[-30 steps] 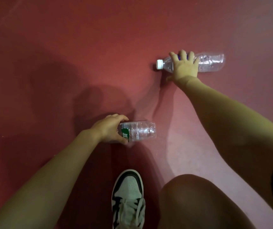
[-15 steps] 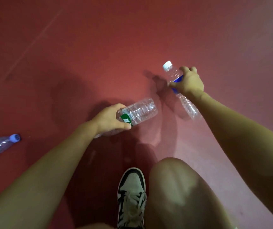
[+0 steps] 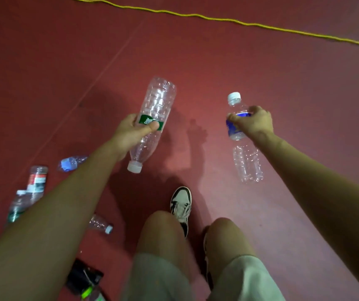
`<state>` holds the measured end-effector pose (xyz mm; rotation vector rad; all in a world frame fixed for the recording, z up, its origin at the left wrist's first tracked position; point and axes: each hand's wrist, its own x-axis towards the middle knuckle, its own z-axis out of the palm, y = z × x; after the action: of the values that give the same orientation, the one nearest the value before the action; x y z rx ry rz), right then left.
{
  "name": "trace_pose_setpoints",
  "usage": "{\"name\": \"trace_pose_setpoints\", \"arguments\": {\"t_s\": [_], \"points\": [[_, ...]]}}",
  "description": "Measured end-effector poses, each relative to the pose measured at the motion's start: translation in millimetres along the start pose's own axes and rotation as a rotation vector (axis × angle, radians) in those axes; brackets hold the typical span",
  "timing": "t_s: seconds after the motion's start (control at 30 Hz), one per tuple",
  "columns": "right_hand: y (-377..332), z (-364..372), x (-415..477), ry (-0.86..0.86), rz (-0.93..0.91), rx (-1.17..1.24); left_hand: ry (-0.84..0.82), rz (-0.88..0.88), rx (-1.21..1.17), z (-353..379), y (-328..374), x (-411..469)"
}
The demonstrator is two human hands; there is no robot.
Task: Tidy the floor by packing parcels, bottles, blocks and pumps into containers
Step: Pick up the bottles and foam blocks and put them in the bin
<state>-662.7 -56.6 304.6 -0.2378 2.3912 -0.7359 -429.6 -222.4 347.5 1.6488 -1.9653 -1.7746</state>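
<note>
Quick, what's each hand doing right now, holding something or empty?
Left hand: closed, gripping the green-label bottle.
Right hand: closed, gripping the blue-label bottle.

Bare hall-like room, red seamed floor (image 3: 261, 72), yellow cord (image 3: 217, 18) laid across

My left hand (image 3: 128, 133) has lifted the green-label bottle (image 3: 156, 101) off the floor (image 3: 282, 72) and swung it: base now away from me, white cap toward me. My right hand (image 3: 254, 123), a second ago laid over the blue-label bottle (image 3: 248, 164) flat on the floor, now grips it raised, cap away. View has risen: a yellow cord (image 3: 217, 18) and loose bottles (image 3: 36, 179) have entered.
</note>
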Motion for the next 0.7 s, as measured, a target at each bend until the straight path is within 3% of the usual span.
{"name": "trace_pose_setpoints", "arguments": {"t_s": [0.2, 0.4, 0.7], "points": [[-68, -79, -115, -0.113, 0.012, 0.082, 0.011, -0.054, -0.016, -35, 75, -107], [-95, -139, -200, -0.211, -0.023, 0.147, -0.051, -0.06, -0.108, -37, 105, -208], [-103, -171, -297, -0.355, -0.146, 0.107, 0.141, -0.082, -0.128, -56, 98, -329]]}}
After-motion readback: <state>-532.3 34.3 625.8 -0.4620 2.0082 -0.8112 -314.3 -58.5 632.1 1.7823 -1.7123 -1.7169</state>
